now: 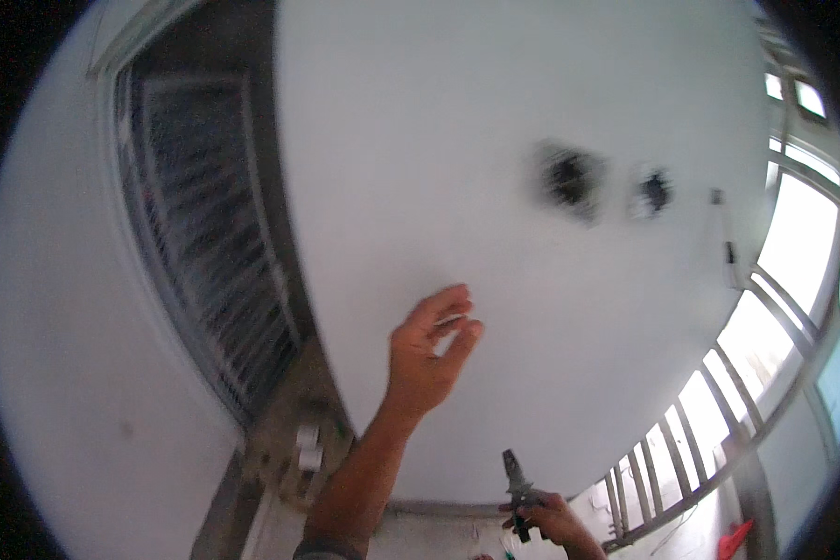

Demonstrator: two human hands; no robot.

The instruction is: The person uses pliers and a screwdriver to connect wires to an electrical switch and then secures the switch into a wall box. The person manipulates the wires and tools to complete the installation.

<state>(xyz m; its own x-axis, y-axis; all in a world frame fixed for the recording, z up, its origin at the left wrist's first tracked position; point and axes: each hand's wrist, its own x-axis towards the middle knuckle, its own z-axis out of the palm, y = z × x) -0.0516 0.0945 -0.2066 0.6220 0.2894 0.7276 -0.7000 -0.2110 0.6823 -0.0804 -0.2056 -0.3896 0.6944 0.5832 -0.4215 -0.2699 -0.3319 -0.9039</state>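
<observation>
My left hand (429, 347) is raised in front of a white wall (439, 168). Its fingers curve forward, with a gap between them and the thumb, and nothing shows in them. Lower down and to the right, my right hand (549, 519) is closed on a dark pair of pliers (517, 481) whose jaws point upward. Motion blur hides the exact type of jaw. Two dark, blurred square openings, the larger one (569, 177) and a smaller one (655, 190), sit in the wall up and right of my left hand.
A dark barred door or window (205, 187) stands to the left. White small boxes (310, 457) lie on a brown surface below it. Railings (681, 448) and bright windows run along the right. A red object (735, 539) lies at the lower right.
</observation>
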